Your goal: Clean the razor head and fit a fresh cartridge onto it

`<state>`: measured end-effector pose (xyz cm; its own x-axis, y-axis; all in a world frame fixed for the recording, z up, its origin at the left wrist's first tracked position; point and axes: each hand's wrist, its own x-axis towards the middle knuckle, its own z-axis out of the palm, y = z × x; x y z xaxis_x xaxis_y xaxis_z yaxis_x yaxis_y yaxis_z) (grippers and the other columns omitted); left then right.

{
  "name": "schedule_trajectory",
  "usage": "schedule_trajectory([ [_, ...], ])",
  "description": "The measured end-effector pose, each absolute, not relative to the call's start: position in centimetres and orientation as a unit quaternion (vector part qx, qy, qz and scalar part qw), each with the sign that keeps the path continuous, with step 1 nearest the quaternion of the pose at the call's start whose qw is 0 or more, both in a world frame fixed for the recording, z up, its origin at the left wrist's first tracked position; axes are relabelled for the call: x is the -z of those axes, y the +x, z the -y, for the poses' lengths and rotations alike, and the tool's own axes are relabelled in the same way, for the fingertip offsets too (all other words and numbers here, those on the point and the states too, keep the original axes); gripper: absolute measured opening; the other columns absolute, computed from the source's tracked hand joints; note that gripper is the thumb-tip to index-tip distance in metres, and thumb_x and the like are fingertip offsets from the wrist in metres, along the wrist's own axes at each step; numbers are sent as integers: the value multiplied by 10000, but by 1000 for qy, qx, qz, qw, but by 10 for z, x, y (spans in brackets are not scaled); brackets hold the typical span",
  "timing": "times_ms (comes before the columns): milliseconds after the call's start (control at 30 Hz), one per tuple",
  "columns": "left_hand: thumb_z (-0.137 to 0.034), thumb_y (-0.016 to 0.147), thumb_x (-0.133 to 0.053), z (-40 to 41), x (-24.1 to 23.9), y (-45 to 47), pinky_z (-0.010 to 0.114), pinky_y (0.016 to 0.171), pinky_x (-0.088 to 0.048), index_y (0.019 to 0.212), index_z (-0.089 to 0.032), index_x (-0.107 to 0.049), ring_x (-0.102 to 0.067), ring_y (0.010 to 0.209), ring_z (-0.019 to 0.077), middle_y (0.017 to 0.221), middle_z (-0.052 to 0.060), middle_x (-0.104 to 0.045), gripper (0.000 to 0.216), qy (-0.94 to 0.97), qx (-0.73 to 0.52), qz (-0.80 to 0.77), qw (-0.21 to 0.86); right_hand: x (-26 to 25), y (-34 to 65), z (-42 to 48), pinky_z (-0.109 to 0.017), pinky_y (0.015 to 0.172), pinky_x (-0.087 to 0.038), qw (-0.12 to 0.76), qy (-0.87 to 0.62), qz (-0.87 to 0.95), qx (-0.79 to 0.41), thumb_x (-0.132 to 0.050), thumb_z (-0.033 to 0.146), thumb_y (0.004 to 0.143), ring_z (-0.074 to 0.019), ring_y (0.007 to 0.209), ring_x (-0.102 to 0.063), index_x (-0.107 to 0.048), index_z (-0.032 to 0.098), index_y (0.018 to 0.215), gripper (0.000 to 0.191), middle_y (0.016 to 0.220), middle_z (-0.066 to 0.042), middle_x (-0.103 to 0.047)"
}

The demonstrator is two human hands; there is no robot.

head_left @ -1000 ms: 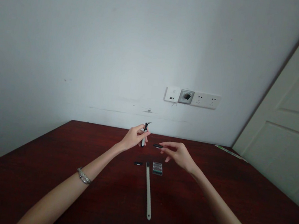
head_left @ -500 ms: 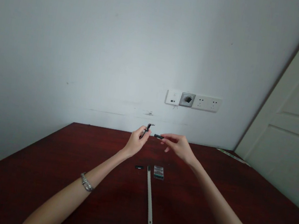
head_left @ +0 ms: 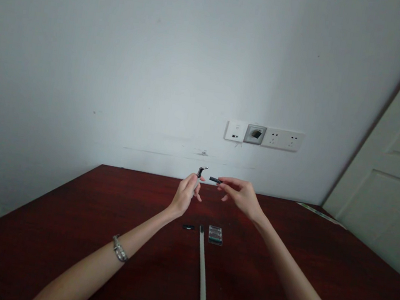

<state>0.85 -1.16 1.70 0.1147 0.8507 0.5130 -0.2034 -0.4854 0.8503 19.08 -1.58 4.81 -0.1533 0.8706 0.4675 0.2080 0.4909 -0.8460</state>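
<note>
My left hand (head_left: 185, 193) is closed around a small device (head_left: 199, 173) with a dark top and a paler body; a thin shiny piece sticks out of its top to the right. Facing it, my right hand (head_left: 240, 194) pinches a short black cylinder (head_left: 215, 179) by its right end, the other end pointing at the device. A small gap separates the two. Both are held above the far edge of the table. On the tabletop below lie a small black piece (head_left: 188, 227), a long pale stick (head_left: 202, 269) with a dark tip, and a clear plastic case (head_left: 215, 235) with something green inside.
The dark red table (head_left: 137, 280) meets a white wall at its far edge. Sockets (head_left: 281, 139) and a switch plate are set in that wall. A flat pale strip (head_left: 321, 214) lies at the back right, near a white door (head_left: 394, 197).
My left hand has turned, so the device stands more upright and its paler body shows. The black cylinder stays pinched in my right hand. The whole view has shifted slightly.
</note>
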Motion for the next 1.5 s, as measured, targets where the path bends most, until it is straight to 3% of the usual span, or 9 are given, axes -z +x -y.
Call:
schedule_trajectory([
  [367,-441,859,-494,29,4,28,254,533,-501,915,-175,-460,-511,460,83,601,-58,-497,274,609,-610,-243,444,-47,192,16,-286,490,-532,521,-394,687,-318,-656,421,716,-140,473,-621,-690,105,978,412,759,-78,-709],
  [567,-451,867,-481,35,16,37,271,516,-520,913,-188,-411,-480,383,74,534,-92,-467,275,622,-594,-244,447,-49,189,19,-281,483,-539,524,-379,684,-336,-678,417,697,-136,474,-621,-697,116,961,400,757,-71,-714],
  [1067,-422,890,-454,41,25,45,242,503,-512,905,-199,-372,-466,412,61,569,-89,-457,238,635,-590,-249,432,-53,184,26,-278,487,-559,530,-361,682,-351,-680,392,694,-130,488,-623,-708,125,910,345,768,-65,-713],
  [1233,-433,878,-470,43,24,46,249,503,-518,875,-204,-363,-466,403,62,561,-93,-457,254,636,-588,-251,432,-53,182,26,-271,495,-565,533,-355,682,-353,-677,390,694,-154,589,-653,-711,133,894,327,847,-79,-714],
  [1500,-427,882,-465,40,25,45,239,488,-502,865,-209,-342,-477,399,68,545,-97,-458,251,640,-587,-254,425,-53,182,27,-280,494,-568,538,-354,682,-346,-681,404,691,-164,588,-656,-711,138,882,329,781,-68,-714],
])
